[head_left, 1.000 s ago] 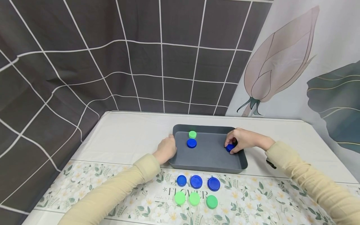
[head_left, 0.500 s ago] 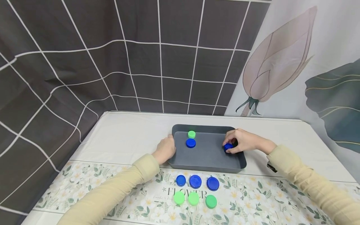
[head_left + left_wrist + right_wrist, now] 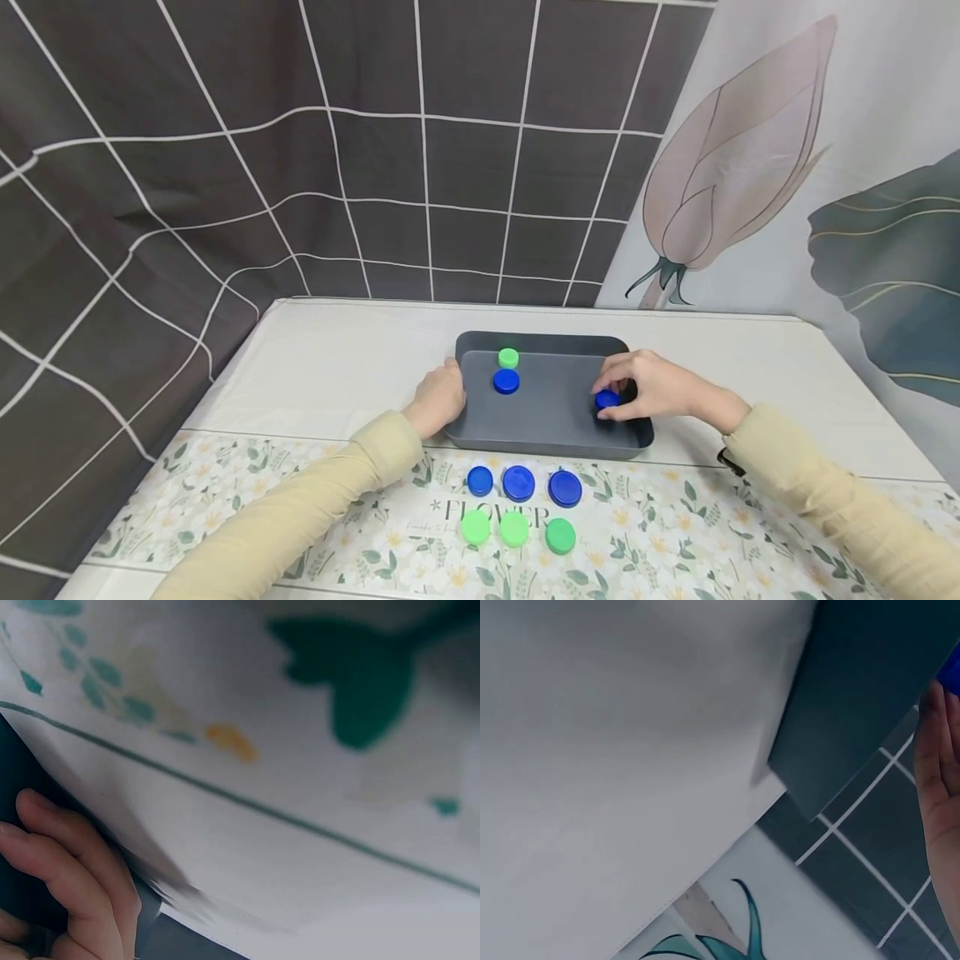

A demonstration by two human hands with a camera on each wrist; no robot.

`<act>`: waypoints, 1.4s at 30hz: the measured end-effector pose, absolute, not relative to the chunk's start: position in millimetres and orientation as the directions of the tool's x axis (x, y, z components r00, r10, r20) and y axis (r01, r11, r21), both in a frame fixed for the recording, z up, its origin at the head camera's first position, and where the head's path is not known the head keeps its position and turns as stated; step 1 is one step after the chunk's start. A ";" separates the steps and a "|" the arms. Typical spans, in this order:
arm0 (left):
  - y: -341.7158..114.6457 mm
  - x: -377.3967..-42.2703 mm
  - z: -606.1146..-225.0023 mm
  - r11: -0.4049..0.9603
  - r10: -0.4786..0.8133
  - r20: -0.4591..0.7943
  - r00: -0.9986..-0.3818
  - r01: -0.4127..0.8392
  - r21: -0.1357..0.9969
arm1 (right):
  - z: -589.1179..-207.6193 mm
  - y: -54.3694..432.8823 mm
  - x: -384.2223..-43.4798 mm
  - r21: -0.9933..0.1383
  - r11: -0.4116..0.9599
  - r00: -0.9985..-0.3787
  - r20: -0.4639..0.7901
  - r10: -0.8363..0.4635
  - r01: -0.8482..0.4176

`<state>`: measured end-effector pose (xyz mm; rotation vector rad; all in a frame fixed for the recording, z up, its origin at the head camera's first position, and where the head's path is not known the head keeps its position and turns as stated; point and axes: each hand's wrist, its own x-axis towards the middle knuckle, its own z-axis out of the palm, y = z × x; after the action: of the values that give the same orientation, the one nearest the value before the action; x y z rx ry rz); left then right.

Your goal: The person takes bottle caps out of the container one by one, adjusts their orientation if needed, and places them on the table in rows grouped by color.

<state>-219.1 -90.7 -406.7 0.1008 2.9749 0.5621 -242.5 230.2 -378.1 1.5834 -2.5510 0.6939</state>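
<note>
My right hand (image 3: 651,385) pinches a blue bottle cap (image 3: 607,398) between thumb and fingertips, over the right part of a dark grey rectangular tray (image 3: 555,448). In the right wrist view, the blue cap (image 3: 951,673) shows at the fingertips near the right edge. My left hand (image 3: 439,398) grips the tray's left wall; its curled fingers show in the left wrist view (image 3: 79,877). Inside the tray, toward the left, sit a light green bottle cap (image 3: 508,358) and another blue cap (image 3: 506,382) just in front of it.
Before the tray, on the flowered tablecloth (image 3: 420,546), lie a row of blue caps (image 3: 519,483) and a row of green caps (image 3: 513,529). A dark gridded curtain (image 3: 375,167) hangs behind and at the left; a flower-printed cloth (image 3: 735,167) hangs at the right.
The right hand and its blue cap have shifted slightly toward me, and more of the cap shows. My left hand stays on the tray wall. The head view has drifted a little.
</note>
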 end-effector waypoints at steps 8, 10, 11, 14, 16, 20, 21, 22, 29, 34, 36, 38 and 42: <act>-92.8 -218.3 -406.5 0.928 0.080 -0.100 -0.992 0.038 0.370 | -375.8 222.0 -219.9 -0.335 0.278 -0.401 0.390 -0.829 -0.900; -91.8 -218.0 -405.5 0.926 0.078 -0.105 -0.991 0.033 0.375 | -375.0 220.8 -212.6 -0.329 0.259 -0.383 0.405 -0.830 -0.908; -91.4 -217.9 -405.0 0.926 0.077 -0.107 -0.991 0.031 0.376 | -374.6 220.4 -208.5 -0.330 0.253 -0.379 0.406 -0.832 -0.910; -90.1 -218.4 -405.5 0.927 0.072 -0.112 -0.991 0.024 0.375 | -375.3 220.7 -196.3 -0.327 0.251 -0.374 0.400 -0.837 -0.911; -90.1 -218.9 -405.7 0.927 0.074 -0.107 -0.991 0.028 0.375 | -376.0 221.0 -189.5 -0.321 0.241 -0.362 0.401 -0.841 -0.916; -90.2 -219.9 -405.2 0.928 0.074 -0.102 -0.992 0.031 0.372 | -379.7 221.2 -178.5 -0.318 0.215 -0.339 0.415 -0.844 -0.924; -90.2 -220.1 -405.1 0.929 0.076 -0.100 -0.992 0.034 0.370 | -381.0 221.1 -176.0 -0.323 0.203 -0.332 0.417 -0.846 -0.924; -90.3 -220.1 -405.0 0.929 0.075 -0.102 -0.992 0.033 0.369 | -382.5 221.0 -173.6 -0.327 0.194 -0.327 0.420 -0.846 -0.925; -90.2 -218.4 -404.6 0.928 0.078 -0.109 -0.991 0.032 0.372 | -393.3 220.3 -159.4 -0.344 0.175 -0.309 0.388 -0.868 -0.922; -90.7 -217.4 -404.8 0.926 0.089 -0.099 -0.991 0.046 0.376 | -397.2 220.6 -153.7 -0.355 0.199 -0.320 0.326 -0.890 -0.914; -90.8 -217.1 -404.7 0.925 0.092 -0.095 -0.991 0.050 0.377 | -398.2 220.6 -152.4 -0.349 0.215 -0.326 0.302 -0.896 -0.912; -90.7 -216.8 -404.3 0.924 0.094 -0.093 -0.991 0.052 0.379 | -398.9 220.6 -151.4 -0.338 0.233 -0.333 0.276 -0.901 -0.912; -90.4 -216.6 -404.1 0.923 0.094 -0.097 -0.991 0.050 0.382 | -399.2 220.0 -150.4 -0.296 0.254 -0.329 0.242 -0.913 -0.921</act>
<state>-216.6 -90.4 -404.1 0.1111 2.9685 0.5857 -150.4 220.0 -399.2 1.8073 -2.4710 0.6073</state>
